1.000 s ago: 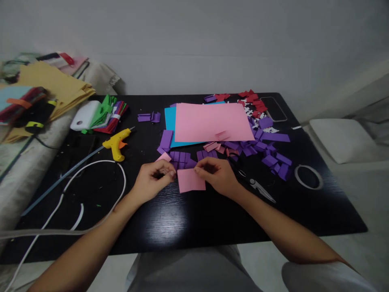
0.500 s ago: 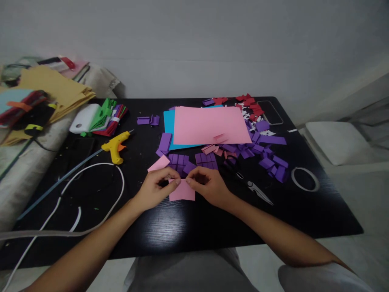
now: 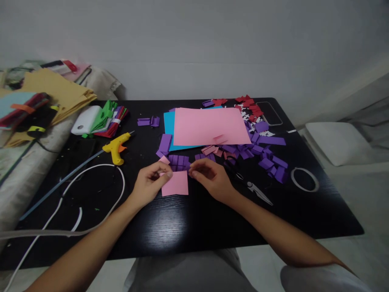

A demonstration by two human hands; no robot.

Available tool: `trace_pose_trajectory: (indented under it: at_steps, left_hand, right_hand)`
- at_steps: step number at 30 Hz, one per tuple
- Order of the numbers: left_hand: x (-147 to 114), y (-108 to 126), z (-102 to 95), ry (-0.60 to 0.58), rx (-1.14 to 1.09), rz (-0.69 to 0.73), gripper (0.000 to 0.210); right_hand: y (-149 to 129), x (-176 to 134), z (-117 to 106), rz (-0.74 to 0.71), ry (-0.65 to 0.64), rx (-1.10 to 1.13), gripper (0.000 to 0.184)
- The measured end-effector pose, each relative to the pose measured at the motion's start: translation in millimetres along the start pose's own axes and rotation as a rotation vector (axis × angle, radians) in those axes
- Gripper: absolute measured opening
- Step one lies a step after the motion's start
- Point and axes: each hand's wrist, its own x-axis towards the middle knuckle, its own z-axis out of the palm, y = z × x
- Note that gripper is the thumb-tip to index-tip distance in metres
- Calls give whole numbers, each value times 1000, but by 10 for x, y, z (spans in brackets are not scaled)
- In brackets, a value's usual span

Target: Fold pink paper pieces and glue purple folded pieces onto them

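Observation:
A small pink paper piece [image 3: 176, 184] is pinched at its upper left between the thumb and fingers of my left hand [image 3: 150, 180]. My right hand [image 3: 215, 180] hovers just beyond the paper's right edge, loosely curled, thumb and fingers apart and nothing visible between them. Beyond my hands lie folded purple paper pieces [image 3: 178, 161]. Another pink piece [image 3: 164, 159] shows partly behind my left hand. Scissors [image 3: 258, 192] rest on the table to the right of my right hand.
Large pink sheet [image 3: 209, 125] over a blue sheet [image 3: 168, 125] at the back; purple, red and white scraps around its right side. Yellow glue gun [image 3: 115, 148], white cable [image 3: 123, 182] and bundled paper strips [image 3: 106, 117] on the left. Tape ring [image 3: 304, 179] at the right.
My right hand has let go of the small pink paper and drawn slightly away. My left hand, still holding it, has shifted left, and the paper lies flatter toward view.

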Motion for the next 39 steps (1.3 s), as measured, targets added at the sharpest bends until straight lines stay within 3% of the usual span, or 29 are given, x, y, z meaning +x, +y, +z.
trace_pose_trajectory:
  at_steps: [3,6,13,17,24,29,35,39]
  left_hand:
    - [-9,5,39,-26,-27,-20,19]
    - [-5,-8,50,-39,-41,-40,20]
    - [-12,-29,84,-86,-53,-90,27]
    - [-17,-69,67,-132,-62,-93,39]
    - [-45,-209,51,-229,-395,-91,54]
    - [-35,-72,127,-131,-283,-134,37]
    - [-18,-56,140,-18,-291,-137,41]
    - [-23,-66,135,24,-244,-111,36]
  right_hand:
    - [-22,-43,15,-76,-99,-60,29]
    - [-62,-55,0,-115,-157,-124,27]
    - [-84,-67,-5,-132,-198,-122,28]
    - [-54,-59,8,-88,-95,-194,15]
    - [-2,-29,7,27,71,-169,19]
    - [9,-41,10,43,42,-124,27]
    - [-23,-75,9,63,-134,-11,59]
    - [-21,-75,26,88,-94,-40,52]
